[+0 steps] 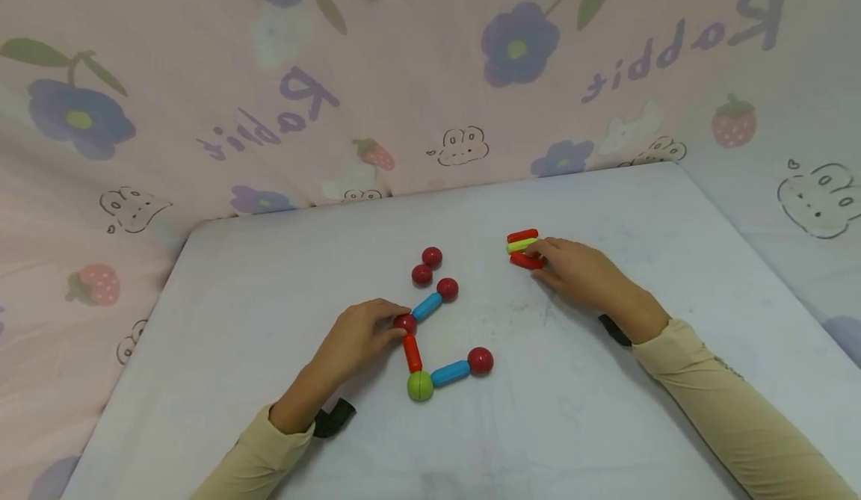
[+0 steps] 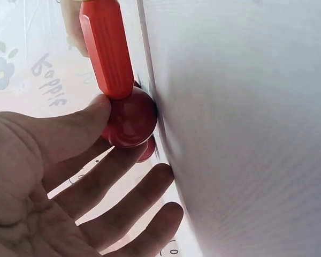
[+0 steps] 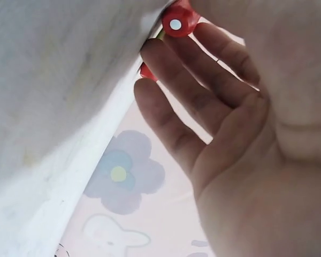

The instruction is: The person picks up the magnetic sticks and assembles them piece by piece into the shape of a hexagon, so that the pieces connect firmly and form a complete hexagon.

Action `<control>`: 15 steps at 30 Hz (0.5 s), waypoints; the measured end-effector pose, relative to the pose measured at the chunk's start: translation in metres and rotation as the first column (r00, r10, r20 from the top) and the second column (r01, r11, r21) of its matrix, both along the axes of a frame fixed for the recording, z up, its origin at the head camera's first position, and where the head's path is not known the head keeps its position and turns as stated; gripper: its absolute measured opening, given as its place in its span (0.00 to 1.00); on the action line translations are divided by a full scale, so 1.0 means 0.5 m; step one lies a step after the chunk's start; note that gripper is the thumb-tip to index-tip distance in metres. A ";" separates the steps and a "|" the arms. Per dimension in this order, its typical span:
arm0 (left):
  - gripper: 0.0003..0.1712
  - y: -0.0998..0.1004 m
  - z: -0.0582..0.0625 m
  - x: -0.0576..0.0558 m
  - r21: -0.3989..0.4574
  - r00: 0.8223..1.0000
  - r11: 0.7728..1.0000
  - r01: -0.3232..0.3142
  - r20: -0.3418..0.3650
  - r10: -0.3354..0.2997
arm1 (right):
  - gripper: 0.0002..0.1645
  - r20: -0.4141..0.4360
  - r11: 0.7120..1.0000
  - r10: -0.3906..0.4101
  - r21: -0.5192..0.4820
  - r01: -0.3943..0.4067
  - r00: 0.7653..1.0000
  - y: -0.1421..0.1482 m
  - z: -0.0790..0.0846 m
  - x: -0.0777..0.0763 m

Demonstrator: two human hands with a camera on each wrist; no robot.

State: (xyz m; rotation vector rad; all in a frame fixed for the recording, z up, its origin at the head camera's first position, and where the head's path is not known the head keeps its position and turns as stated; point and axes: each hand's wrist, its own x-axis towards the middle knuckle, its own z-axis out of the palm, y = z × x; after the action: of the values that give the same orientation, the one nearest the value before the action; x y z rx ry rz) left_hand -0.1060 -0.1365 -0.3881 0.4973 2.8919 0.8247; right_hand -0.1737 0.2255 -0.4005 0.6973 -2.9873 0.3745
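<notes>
My left hand (image 1: 356, 341) pinches a dark red ball (image 2: 132, 120) between thumb and fingers. That ball joins a red rod (image 1: 412, 353) and a blue rod (image 1: 427, 307), which ends in another red ball (image 1: 447, 288). The red rod's near end meets a green ball (image 1: 420, 386); from it a second blue rod (image 1: 451, 373) runs right to a red ball (image 1: 480, 361). At the back right, my right hand (image 1: 584, 274) grips a short red rod (image 1: 526, 260), whose end with a pale round dot shows in the right wrist view (image 3: 180, 21).
Beside the gripped rod lie a yellow-green rod (image 1: 522, 246) and another red rod (image 1: 522, 235). Two loose red balls (image 1: 427, 266) sit behind the joined pieces. A white table (image 1: 269, 283) carries everything, with a patterned curtain (image 1: 403, 74) behind its far edge.
</notes>
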 end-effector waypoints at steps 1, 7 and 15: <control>0.20 0.000 -0.001 0.001 -0.005 1.000 1.000 0.002 -0.003 -0.002 | 0.24 0.009 1.000 -0.006 0.003 0.006 1.000 0.000 0.000 0.000; 0.19 0.001 0.001 0.003 -0.019 1.000 1.000 -0.002 -0.012 0.002 | 0.23 0.032 1.000 -0.014 0.007 0.014 0.999 0.004 0.002 0.002; 0.20 0.001 0.006 0.003 -0.018 1.000 1.000 0.000 -0.005 0.000 | 0.21 0.034 1.000 0.002 0.019 -0.003 0.999 0.003 0.005 0.002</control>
State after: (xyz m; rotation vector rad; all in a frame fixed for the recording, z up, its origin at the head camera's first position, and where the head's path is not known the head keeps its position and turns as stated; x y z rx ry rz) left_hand -0.1045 -0.1362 -0.3852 0.4988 2.9007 0.7983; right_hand -0.1727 0.2273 -0.3978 0.7033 -3.0257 0.3621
